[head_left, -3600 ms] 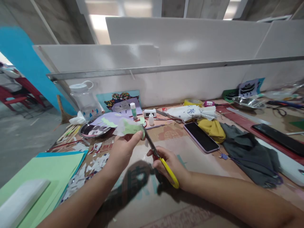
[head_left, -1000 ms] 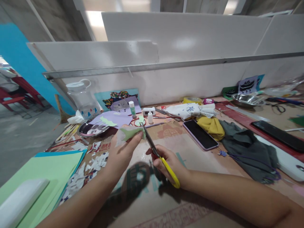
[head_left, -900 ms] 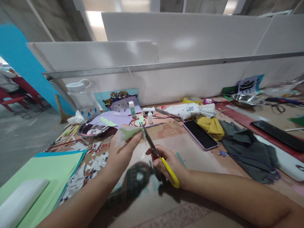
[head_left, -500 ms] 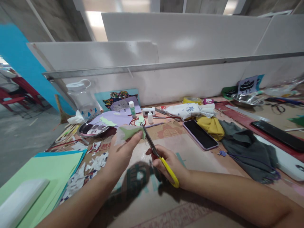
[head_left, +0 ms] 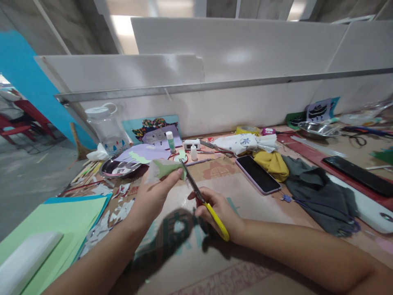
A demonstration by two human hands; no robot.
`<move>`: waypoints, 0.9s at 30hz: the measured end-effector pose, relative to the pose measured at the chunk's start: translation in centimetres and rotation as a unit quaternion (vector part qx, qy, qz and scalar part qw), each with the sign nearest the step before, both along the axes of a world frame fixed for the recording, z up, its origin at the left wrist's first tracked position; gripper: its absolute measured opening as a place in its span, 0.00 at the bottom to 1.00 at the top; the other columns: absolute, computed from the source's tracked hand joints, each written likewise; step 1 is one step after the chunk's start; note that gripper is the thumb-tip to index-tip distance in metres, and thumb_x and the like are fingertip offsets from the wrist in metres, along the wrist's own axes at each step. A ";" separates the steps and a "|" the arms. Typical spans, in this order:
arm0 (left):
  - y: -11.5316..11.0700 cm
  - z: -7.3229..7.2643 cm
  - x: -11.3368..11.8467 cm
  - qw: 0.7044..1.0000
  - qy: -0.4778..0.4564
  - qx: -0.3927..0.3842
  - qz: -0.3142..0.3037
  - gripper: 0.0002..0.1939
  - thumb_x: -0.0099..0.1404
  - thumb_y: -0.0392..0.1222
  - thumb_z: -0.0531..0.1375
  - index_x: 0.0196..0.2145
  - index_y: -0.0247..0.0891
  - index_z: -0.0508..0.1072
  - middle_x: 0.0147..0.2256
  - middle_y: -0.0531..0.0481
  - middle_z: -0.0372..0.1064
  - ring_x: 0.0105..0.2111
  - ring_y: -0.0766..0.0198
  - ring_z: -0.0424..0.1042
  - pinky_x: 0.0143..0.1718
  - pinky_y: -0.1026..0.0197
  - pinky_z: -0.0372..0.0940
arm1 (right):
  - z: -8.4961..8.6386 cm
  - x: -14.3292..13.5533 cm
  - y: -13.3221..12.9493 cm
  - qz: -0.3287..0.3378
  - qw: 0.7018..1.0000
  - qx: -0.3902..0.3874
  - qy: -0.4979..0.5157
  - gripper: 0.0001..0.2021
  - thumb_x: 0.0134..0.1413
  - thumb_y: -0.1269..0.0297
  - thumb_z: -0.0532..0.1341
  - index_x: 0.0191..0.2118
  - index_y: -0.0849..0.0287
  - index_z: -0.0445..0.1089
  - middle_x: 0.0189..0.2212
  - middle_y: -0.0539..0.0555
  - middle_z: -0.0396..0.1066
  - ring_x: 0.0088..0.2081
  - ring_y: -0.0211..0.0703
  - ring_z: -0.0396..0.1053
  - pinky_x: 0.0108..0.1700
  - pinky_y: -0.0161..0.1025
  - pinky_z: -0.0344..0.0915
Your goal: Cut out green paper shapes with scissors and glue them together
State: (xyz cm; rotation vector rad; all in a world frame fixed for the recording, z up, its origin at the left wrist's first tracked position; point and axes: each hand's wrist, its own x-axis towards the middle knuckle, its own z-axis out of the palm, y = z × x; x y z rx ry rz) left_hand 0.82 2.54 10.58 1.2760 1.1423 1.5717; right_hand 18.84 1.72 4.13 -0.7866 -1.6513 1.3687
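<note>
A big sheet of brown cardboard lies to the left of the phone with the pale purple case, and my two hands are above it. My left hand has just slid a little farther away from the phone. My right hand, which is nearer to the phone, has hardly moved. I think this means I am turning the paper to suit the blades, and that the cut is only partway done.

The scissors with yellow handles are to the left of the phone, pointing away from me. Their blades look almost together, but the tips are too small to be sure. The green paper, with a thin white sheet against it, is farther left of the phone, right at the blades. It has tipped a bit along with my hand.

My left fingers pinch the paper, thumb on top and the others underneath. My right fingers curl around the yellow handles; I cannot tell how far apart they are inside the loops.
</note>
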 end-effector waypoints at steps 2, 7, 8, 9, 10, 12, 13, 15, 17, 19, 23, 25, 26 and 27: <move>0.2 0.0 0.0 1.000 -0.020 -0.002 -0.022 0.11 0.57 0.47 0.72 0.31 0.38 0.78 0.36 0.50 0.79 0.41 0.57 0.76 0.47 0.58 0.69 | -0.1 0.0 0.0 0.000 1.000 0.002 0.004 0.25 0.52 0.40 0.67 0.42 0.59 0.71 0.25 0.46 0.59 0.27 0.38 0.55 0.30 0.37 0.52; 1.0 -0.1 -0.3 0.998 -0.043 -0.028 -0.028 0.16 0.55 0.48 0.73 0.38 0.36 0.81 0.37 0.48 0.80 0.38 0.61 0.75 0.45 0.60 0.68 | -0.2 0.1 -0.4 0.002 1.000 0.001 0.023 0.29 0.54 0.35 0.64 0.45 0.59 0.70 0.27 0.46 0.59 0.27 0.36 0.53 0.28 0.35 0.52; 1.0 -0.1 -0.3 0.998 -0.051 -0.033 -0.027 0.17 0.55 0.48 0.74 0.38 0.35 0.81 0.36 0.47 0.80 0.37 0.61 0.75 0.44 0.61 0.68 | -0.3 0.1 -0.4 0.005 1.000 -0.004 0.026 0.30 0.54 0.34 0.63 0.45 0.59 0.69 0.27 0.46 0.58 0.26 0.35 0.52 0.27 0.35 0.51; 1.1 -0.1 -0.3 0.997 -0.059 -0.037 -0.026 0.17 0.54 0.49 0.74 0.37 0.35 0.81 0.34 0.47 0.80 0.35 0.61 0.75 0.43 0.61 0.68 | -0.3 0.1 -0.5 0.009 0.999 -0.010 0.029 0.31 0.54 0.33 0.62 0.46 0.59 0.69 0.27 0.46 0.58 0.25 0.34 0.52 0.26 0.34 0.50; 1.1 -0.1 -0.3 0.997 -0.064 -0.039 -0.024 0.17 0.53 0.49 0.74 0.37 0.35 0.81 0.33 0.48 0.80 0.34 0.62 0.74 0.42 0.61 0.68 | -0.4 0.0 -0.5 0.012 0.999 -0.018 0.032 0.31 0.54 0.33 0.62 0.47 0.59 0.68 0.27 0.46 0.57 0.25 0.34 0.51 0.26 0.33 0.50; 1.2 -0.1 -0.3 0.996 -0.075 -0.039 -0.021 0.17 0.52 0.48 0.75 0.36 0.35 0.82 0.33 0.48 0.80 0.34 0.63 0.74 0.41 0.62 0.68 | -0.5 0.0 -0.4 0.018 0.999 -0.029 0.041 0.32 0.53 0.32 0.62 0.48 0.59 0.68 0.26 0.45 0.56 0.23 0.33 0.49 0.24 0.33 0.49; 1.2 -0.2 -0.3 0.996 -0.080 -0.038 -0.021 0.17 0.52 0.47 0.75 0.36 0.35 0.82 0.33 0.48 0.80 0.35 0.63 0.74 0.41 0.62 0.68 | -0.5 0.0 -0.4 0.020 0.998 -0.032 0.044 0.32 0.53 0.32 0.62 0.48 0.59 0.68 0.26 0.44 0.55 0.23 0.32 0.49 0.24 0.33 0.49; 1.2 -0.3 -0.3 0.996 -0.082 -0.036 -0.025 0.17 0.52 0.47 0.75 0.36 0.36 0.82 0.34 0.49 0.80 0.35 0.64 0.74 0.42 0.63 0.68 | -0.4 0.0 -0.3 0.020 0.998 -0.030 0.043 0.32 0.53 0.32 0.62 0.47 0.59 0.68 0.26 0.44 0.55 0.23 0.33 0.50 0.24 0.33 0.49; 1.3 -0.4 -0.4 0.996 -0.078 -0.034 -0.029 0.17 0.53 0.47 0.75 0.38 0.37 0.82 0.34 0.50 0.80 0.35 0.64 0.74 0.42 0.64 0.68 | -0.1 0.0 -0.2 0.020 0.999 -0.023 0.028 0.33 0.53 0.32 0.62 0.47 0.59 0.68 0.27 0.45 0.56 0.24 0.33 0.51 0.25 0.33 0.50; 1.3 -0.4 -0.4 0.997 -0.069 -0.030 -0.032 0.17 0.54 0.47 0.74 0.39 0.37 0.82 0.35 0.50 0.80 0.36 0.64 0.74 0.42 0.64 0.68 | 0.2 0.1 -0.2 0.022 1.000 -0.016 0.011 0.33 0.53 0.31 0.61 0.47 0.60 0.68 0.28 0.46 0.57 0.25 0.33 0.51 0.26 0.33 0.50; 1.1 -0.5 -0.3 0.998 -0.042 -0.025 -0.038 0.18 0.56 0.49 0.73 0.40 0.36 0.81 0.37 0.48 0.80 0.37 0.61 0.75 0.43 0.62 0.68 | 0.2 0.2 -0.3 0.021 1.000 -0.018 0.010 0.33 0.53 0.31 0.61 0.47 0.59 0.68 0.28 0.46 0.58 0.26 0.34 0.51 0.27 0.33 0.51; 1.0 -0.4 -0.2 0.998 -0.038 -0.022 -0.038 0.19 0.57 0.50 0.73 0.41 0.36 0.81 0.39 0.47 0.80 0.39 0.60 0.75 0.45 0.61 0.68 | 0.1 0.1 -0.3 0.018 1.000 -0.020 0.015 0.32 0.54 0.32 0.62 0.47 0.59 0.68 0.28 0.46 0.59 0.26 0.34 0.51 0.26 0.33 0.51; 0.9 -0.4 -0.1 0.998 -0.038 -0.019 -0.038 0.19 0.57 0.50 0.73 0.42 0.36 0.81 0.40 0.46 0.80 0.40 0.59 0.75 0.46 0.60 0.68 | 0.0 0.1 -0.3 0.016 1.000 -0.019 0.017 0.31 0.54 0.33 0.62 0.47 0.59 0.69 0.28 0.46 0.59 0.26 0.34 0.52 0.26 0.33 0.50; 0.9 -0.4 -0.1 0.998 -0.038 -0.015 -0.038 0.19 0.57 0.49 0.73 0.42 0.36 0.81 0.42 0.46 0.80 0.42 0.58 0.75 0.47 0.60 0.68 | 0.0 0.1 -0.4 0.014 1.000 -0.017 0.019 0.31 0.54 0.33 0.62 0.46 0.60 0.69 0.28 0.46 0.59 0.26 0.34 0.52 0.27 0.33 0.51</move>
